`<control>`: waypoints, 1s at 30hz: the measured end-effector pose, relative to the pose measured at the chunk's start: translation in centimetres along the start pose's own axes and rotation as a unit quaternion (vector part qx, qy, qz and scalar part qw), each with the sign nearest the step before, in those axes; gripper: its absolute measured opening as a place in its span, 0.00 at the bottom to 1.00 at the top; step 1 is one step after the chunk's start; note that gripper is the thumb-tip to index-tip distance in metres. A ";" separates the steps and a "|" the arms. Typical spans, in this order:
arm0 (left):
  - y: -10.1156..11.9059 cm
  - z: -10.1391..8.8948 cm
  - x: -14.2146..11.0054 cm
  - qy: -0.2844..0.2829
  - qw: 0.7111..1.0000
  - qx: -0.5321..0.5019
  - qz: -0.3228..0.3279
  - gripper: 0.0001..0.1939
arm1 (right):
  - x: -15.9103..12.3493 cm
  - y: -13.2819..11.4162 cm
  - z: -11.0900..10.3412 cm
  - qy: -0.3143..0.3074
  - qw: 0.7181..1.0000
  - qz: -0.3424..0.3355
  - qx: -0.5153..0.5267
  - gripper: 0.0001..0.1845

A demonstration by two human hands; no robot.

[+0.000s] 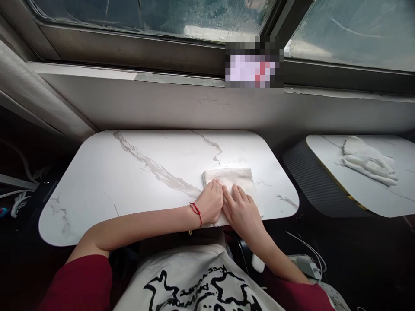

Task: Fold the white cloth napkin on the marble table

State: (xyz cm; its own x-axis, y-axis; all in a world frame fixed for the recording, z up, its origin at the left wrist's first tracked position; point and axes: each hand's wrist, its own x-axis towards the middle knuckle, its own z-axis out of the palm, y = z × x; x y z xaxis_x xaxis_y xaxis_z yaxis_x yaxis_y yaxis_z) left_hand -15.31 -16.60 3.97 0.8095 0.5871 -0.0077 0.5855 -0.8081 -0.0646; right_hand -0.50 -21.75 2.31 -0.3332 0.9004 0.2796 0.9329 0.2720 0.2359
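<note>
The folded white cloth point(233, 175) lies flat beneath both hands, its far portion extending beyond the fingertips and its near portion reaching the table edge closest to the wearer. The left hand point(211, 202) rests on the left part of the cloth, fingers together and curled in a narrow posture. The right hand point(241, 209) rests on the right part, fingers bent and slightly spread. The two hands meet at the thumb side. Whether either hand pinches the fabric cannot be determined. A red cord bracelet point(195, 210) encircles the left wrist. The marble-patterned table point(103, 181) supports the cloth and extends mainly to the left of the hands. To the right, well apart from the hands, a second table point(366, 194) bears a crumpled cloth point(369, 160). A window point(162, 17) is located ahead, beyond the table.
</note>
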 end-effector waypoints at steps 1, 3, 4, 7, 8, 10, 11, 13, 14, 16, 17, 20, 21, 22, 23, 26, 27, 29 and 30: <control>0.2 0.0 0.0 0.001 1.000 0.003 -0.004 0.33 | -0.3 0.2 0.0 0.007 1.000 -0.015 0.002 0.23; 0.3 -0.1 0.5 0.002 1.000 0.007 -0.007 0.32 | -0.2 0.9 0.3 0.011 0.999 -0.038 0.006 0.24; 0.1 -0.1 0.9 0.000 1.000 0.009 -0.005 0.31 | 0.2 1.3 0.6 0.009 0.999 -0.041 0.006 0.23; -1.2 -0.2 3.0 -0.003 1.000 0.017 -0.009 0.28 | 2.6 2.8 1.9 -0.008 1.000 -0.023 -0.002 0.22; -1.9 0.0 4.0 0.001 1.000 0.020 -0.018 0.28 | 3.6 3.3 2.6 -0.012 1.000 -0.012 -0.004 0.22; -3.2 0.6 5.9 0.020 0.998 0.022 -0.046 0.29 | 5.6 4.5 4.1 -0.008 1.000 0.010 -0.003 0.24; -3.8 1.0 6.8 0.030 0.998 0.021 -0.060 0.30 | 6.6 5.1 4.9 -0.002 1.000 0.015 0.002 0.24; -4.8 2.0 8.4 0.053 0.995 0.008 -0.080 0.30 | 8.2 6.3 6.4 0.010 1.000 0.021 0.013 0.25; -5.2 2.4 9.1 0.065 0.994 0.000 -0.085 0.30 | 8.8 6.9 7.0 0.013 1.000 0.019 0.018 0.25; -5.8 3.1 10.1 0.083 0.992 -0.014 -0.091 0.30 | 9.8 8.0 8.1 0.013 0.999 0.008 0.029 0.27; -6.0 3.3 10.5 0.086 0.991 -0.019 -0.096 0.30 | 10.3 8.5 8.5 0.010 0.999 -0.001 0.036 0.27; -6.4 3.3 11.7 0.077 0.989 -0.027 -0.120 0.30 | 11.6 10.0 9.4 0.000 0.998 -0.022 0.060 0.29; -6.5 3.2 12.1 0.074 0.988 -0.029 -0.129 0.31 | 12.0 10.4 9.7 -0.002 0.997 -0.025 0.068 0.29; -6.6 3.1 12.5 0.073 0.987 -0.031 -0.136 0.31 | 12.4 10.9 10.0 -0.003 0.997 -0.026 0.075 0.29; -6.7 3.1 12.9 0.073 0.986 -0.034 -0.143 0.31 | 12.9 11.2 10.4 -0.003 0.996 -0.026 0.083 0.29; -7.3 3.1 14.1 0.079 0.983 -0.042 -0.162 0.31 | 14.1 12.2 11.3 0.003 0.994 -0.023 0.103 0.30; -7.6 3.2 14.5 0.082 0.982 -0.044 -0.166 0.31 | 14.5 12.4 11.6 0.005 0.994 -0.021 0.109 0.30; -8.0 3.5 15.1 0.088 0.980 -0.051 -0.172 0.31 | 15.1 12.8 12.0 0.007 0.993 -0.018 0.118 0.30; -8.2 3.6 15.4 0.090 0.979 -0.056 -0.174 0.31 | 15.3 12.9 12.1 0.008 0.992 -0.015 0.121 0.30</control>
State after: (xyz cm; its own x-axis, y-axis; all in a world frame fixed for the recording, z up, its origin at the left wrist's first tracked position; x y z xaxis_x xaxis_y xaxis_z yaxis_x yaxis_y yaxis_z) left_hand -7.81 -0.72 0.78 0.5492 0.8176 0.1729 0.8200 -0.5672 0.0773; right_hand 8.11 -0.29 -1.66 -0.3622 0.8854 0.2914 0.9271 0.3747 0.0141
